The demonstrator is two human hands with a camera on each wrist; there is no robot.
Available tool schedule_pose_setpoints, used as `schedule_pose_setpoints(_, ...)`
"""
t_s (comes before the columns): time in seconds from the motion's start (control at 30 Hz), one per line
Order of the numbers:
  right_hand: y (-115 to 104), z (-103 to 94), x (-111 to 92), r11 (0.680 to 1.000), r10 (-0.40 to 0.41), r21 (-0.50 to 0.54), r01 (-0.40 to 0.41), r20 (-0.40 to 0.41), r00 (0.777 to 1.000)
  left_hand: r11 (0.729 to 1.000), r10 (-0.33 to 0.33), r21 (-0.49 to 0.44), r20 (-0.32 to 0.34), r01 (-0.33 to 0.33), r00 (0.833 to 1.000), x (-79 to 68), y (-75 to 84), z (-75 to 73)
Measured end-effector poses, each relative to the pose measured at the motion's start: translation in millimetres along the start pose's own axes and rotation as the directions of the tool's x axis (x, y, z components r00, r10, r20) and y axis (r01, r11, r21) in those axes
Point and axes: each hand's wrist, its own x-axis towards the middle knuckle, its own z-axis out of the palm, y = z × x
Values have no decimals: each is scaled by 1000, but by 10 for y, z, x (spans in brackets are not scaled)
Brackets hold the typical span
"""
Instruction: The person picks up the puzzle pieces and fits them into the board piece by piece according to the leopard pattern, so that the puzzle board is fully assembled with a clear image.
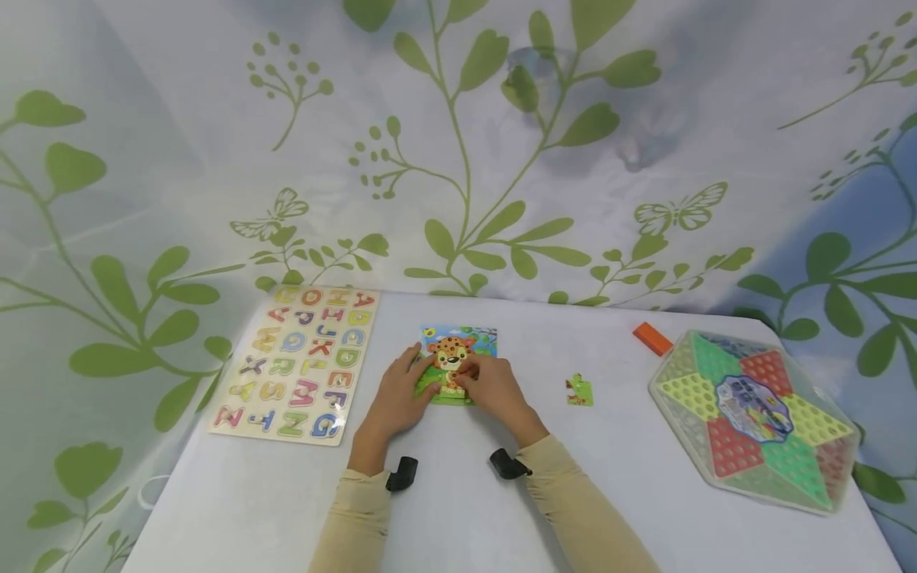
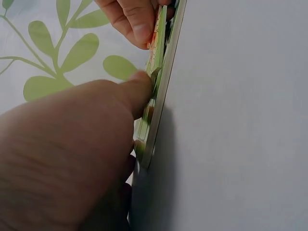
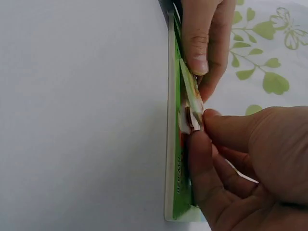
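Observation:
A small jigsaw puzzle (image 1: 447,338) with a cartoon leopard on a green and blue ground lies mid-table. My left hand (image 1: 397,394) rests over its left side, fingers spread, with the thumb pressing on the lower part. From the right, my right hand (image 1: 497,390) pinches a puzzle piece (image 3: 193,120) between thumb and index finger at the leopard's lower body. In the right wrist view, a piece beside it stands tilted up from the puzzle's frame (image 3: 169,144), under the left thumb. A loose green puzzle piece (image 1: 580,391) lies right of the hands.
On the left lies a wooden alphabet board (image 1: 294,366) with coloured letters. To the right are an orange block (image 1: 652,338) and a clear-covered hexagonal star-pattern game box (image 1: 755,418). A leaf-printed cloth (image 1: 458,159) hangs behind the white table (image 1: 458,517).

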Motion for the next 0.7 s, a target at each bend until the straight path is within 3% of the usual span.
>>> schedule_pose_setpoints(0.2,-23,-18,-22,1000,-1,-29,0,-29,1000,1000,-19,-4,-57,19,998,16,41,49)
schedule_pose_setpoints(0.57,-102,35,-37,986,-21,-164,10,-68,997,996,-86,10,-87,88,992,15,153,59)
schedule_pose_setpoints(0.7,-35,13,-88,984,-38,-175,25,-69,997,995,-98,0,-78,98,992,5,191,72)
